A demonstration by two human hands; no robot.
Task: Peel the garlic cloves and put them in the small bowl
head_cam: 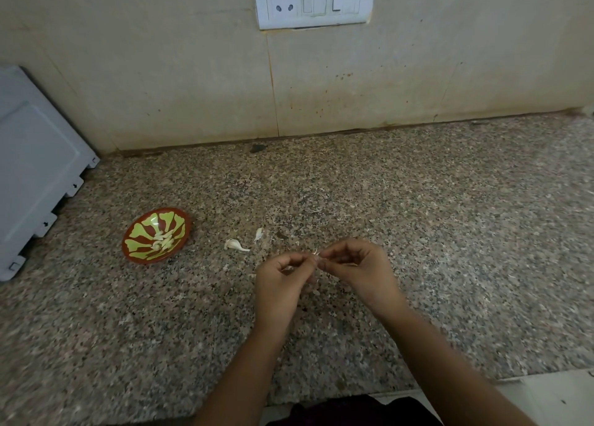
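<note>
Both hands met over the granite countertop (434,220), close to the person's body, where the head view looked straight down on the work. The left hand (283,279) had its fingers curled, pinching a garlic clove (316,256) at the fingertips, probably to steady it. The right hand (356,265) pinched the same clove from the other side, thumb and forefinger nipped on what looked like a wisp of papery skin standing up from it. The clove was so small and so covered by fingertips that how much skin was left could not be told. To the left, well apart from the hands, the small bowl (180,214) sat tilted on the counter with several pale peeled cloves (164,242) gathered in its low side. That placing suited a short reach with the left hand. Between bowl and hands lay a whole clove (235,245) and a smaller white piece (258,234), seemingly waiting their turn. A grey panel (35,168) leaned at the far left, and a switch plate (313,1) sat on the wall.
</note>
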